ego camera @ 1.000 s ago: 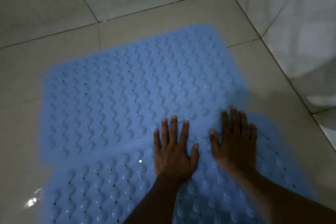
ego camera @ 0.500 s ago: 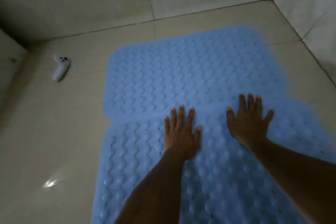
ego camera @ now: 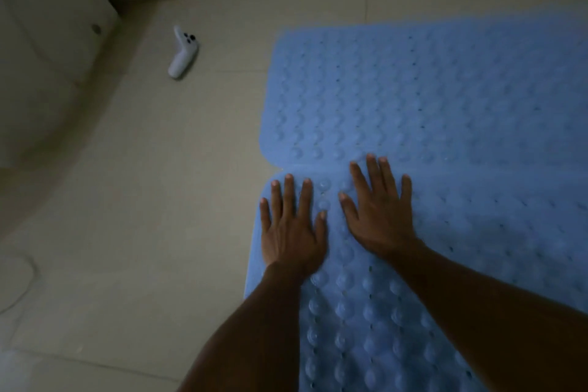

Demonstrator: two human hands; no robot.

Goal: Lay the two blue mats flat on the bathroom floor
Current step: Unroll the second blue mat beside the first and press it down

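Mats: two blue mats lie on the bathroom floor (ego camera: 191,200), bumpy side up; the near mat (ego camera: 381,328) is under both palms, the far mat (ego camera: 413,89) lies just beyond the fingertips.
Seam: the two mats meet edge to edge along a line that runs left to right just ahead of both hands; whether they overlap there is not clear.
Left hand: the left hand (ego camera: 291,229) is flat and open, fingers spread, palm down on the near mat's far left corner, its fingertips almost at the seam.
Right hand: the right hand (ego camera: 380,210) is also flat and open, fingers spread, pressing just beside the left one, its longest fingers reaching the seam.
Grip: neither hand clamps anything; both only press down.
Key relation: the seam lies straight ahead of the hands, its long axis crosswise to the forearms; the right hand is nearer it, and the left is nearer the mat's outer corner.
Step in hand: probably smoothing the near mat's far edge flat against the floor.
Next move: likely a sweep along the seam, towards the right, where most of the mat stretches untouched.
Progress: both mats look nearly flat; the task seems close to done.
Elsewhere: a small white controller (ego camera: 183,52) lies well off to the far left of the left hand, clear of the mats.
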